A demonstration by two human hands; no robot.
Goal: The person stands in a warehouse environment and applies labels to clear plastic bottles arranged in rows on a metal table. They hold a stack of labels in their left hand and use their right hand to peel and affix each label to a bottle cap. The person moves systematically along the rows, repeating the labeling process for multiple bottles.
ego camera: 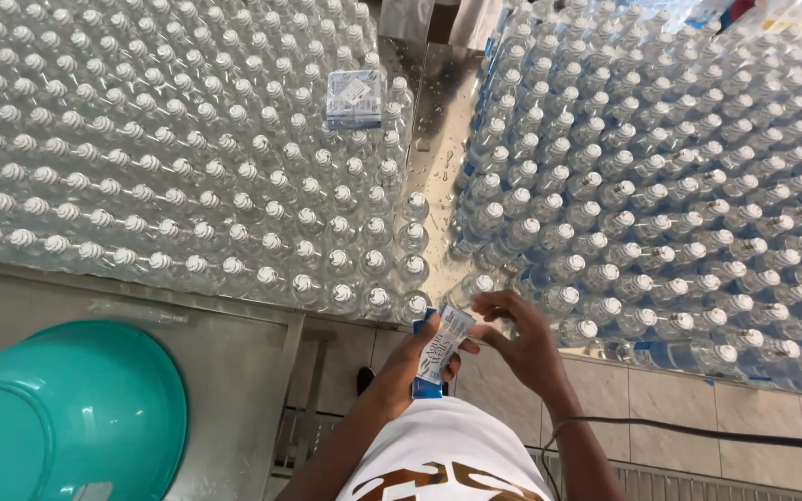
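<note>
A small white and blue paper label [442, 349] sits close in front of the person's body, at the near edge of a steel bench [438, 102], held between both hands. The left hand [417, 357] pinches its lower part from beneath, fingers curled around it. The right hand [518, 336] comes in from the other side, its fingertips [486, 327] nipping the label's upper edge; whether they are peeling or smoothing it cannot be told. To handle it well, it seems best to keep the label taut between the two pinches, hold it by its edges, and keep it straight before it meets any surface. Just beyond the hands stands a clear plastic bottle with a white cap [477, 286], the nearest one to the fingers. Around it, two great crowds of the same capped bottles [187, 167] fill the bench, one to the left and one to the right, with a narrow wet strip of bare metal between them. A small stack of spare labels [354, 97] rests on the far bottle tops. A turquoise plastic basin [67, 408] sits lower left, well apart.
</note>
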